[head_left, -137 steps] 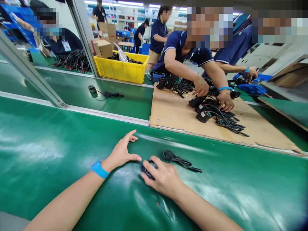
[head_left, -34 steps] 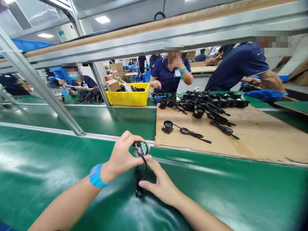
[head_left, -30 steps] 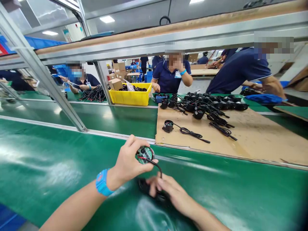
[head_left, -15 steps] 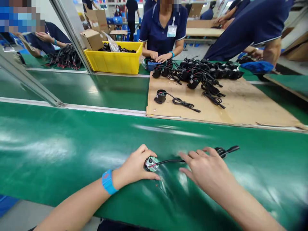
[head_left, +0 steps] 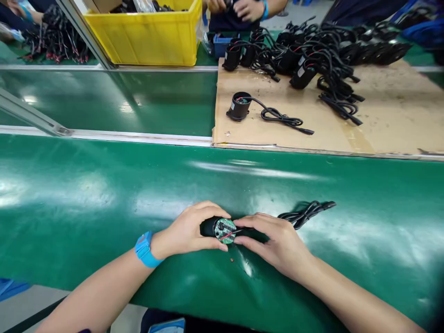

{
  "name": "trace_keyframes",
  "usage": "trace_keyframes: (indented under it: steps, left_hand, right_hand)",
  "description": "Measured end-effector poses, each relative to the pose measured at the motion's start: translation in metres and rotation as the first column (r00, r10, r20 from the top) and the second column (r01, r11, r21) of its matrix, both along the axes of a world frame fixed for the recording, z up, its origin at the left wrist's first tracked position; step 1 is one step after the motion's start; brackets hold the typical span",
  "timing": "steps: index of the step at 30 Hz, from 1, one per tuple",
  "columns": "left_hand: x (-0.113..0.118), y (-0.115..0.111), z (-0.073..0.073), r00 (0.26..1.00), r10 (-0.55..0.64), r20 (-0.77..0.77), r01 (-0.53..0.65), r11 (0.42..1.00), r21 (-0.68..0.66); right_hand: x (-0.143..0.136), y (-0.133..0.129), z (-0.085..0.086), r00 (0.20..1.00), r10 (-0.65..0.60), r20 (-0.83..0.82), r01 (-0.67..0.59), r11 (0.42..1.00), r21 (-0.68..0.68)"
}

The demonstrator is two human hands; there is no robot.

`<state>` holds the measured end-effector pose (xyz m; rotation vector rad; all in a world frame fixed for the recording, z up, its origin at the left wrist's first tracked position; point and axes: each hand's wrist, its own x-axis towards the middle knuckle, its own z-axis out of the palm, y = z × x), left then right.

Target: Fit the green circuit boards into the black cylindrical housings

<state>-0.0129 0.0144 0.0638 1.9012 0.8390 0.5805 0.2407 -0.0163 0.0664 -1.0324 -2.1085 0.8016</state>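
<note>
Hands come first, low in the middle of the view, resting on a shiny green belt (head_left: 86, 203). The left hand (head_left: 189, 231) wears a blue band (head_left: 145, 249) on its wrist, and its fingers and thumb are curled tight around a small black round part (head_left: 218, 228). The part lies on its side on the belt, with its open end facing the camera, so a little green board with red and black wires shows inside. The right hand (head_left: 280, 243) is at 3 o'clock from the part; its fingertips (head_left: 244, 221) touch the part's right edge, bent but not wrapped around it. A black cord (head_left: 305, 211) runs from the part under the right hand and lies bunched on the belt at about 2 o'clock from that hand, with its plug end pointing right. A tiny dark speck sits on the belt just below the part, at 6 o'clock. Farther off, at 12 o'clock, a silver rail (head_left: 138, 136) crosses the belt line. Past it, at 1 o'clock, a flat brown cardboard sheet (head_left: 381, 120) holds one more black round part (head_left: 239, 105) standing with its open end up, its own cord curled beside it. At the far edge of the sheet sits a big pile of black parts and cords (head_left: 312, 51). At 11 o'clock stands a yellow bin (head_left: 145, 39). Another person's hands (head_left: 239, 8) work at the very top, well apart from the near hands.
</note>
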Motion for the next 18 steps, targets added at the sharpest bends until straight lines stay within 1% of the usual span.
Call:
trace_keyframes:
  steps: [4,9,15,18]
  left_hand:
    - [0.002,-0.006,-0.005,0.998,0.030,0.048,-0.033,0.998,0.058]
    - [0.005,-0.010,-0.006,0.997,0.050,0.061,-0.053,0.997,0.057]
    - [0.007,-0.014,-0.008,0.995,0.084,0.047,-0.087,0.994,0.065]
    - [0.008,-0.014,-0.007,0.995,0.090,0.041,-0.092,0.994,0.062]
  right_hand:
    - [0.000,-0.001,0.000,1.000,0.016,0.000,-0.016,1.000,0.022]
    - [0.002,0.000,-0.002,0.998,0.050,0.024,-0.052,0.997,0.055]
    - [0.002,0.002,0.000,0.998,0.060,0.011,-0.061,0.996,0.071]
    - [0.004,0.002,-0.002,0.998,0.066,0.013,-0.067,0.995,0.069]
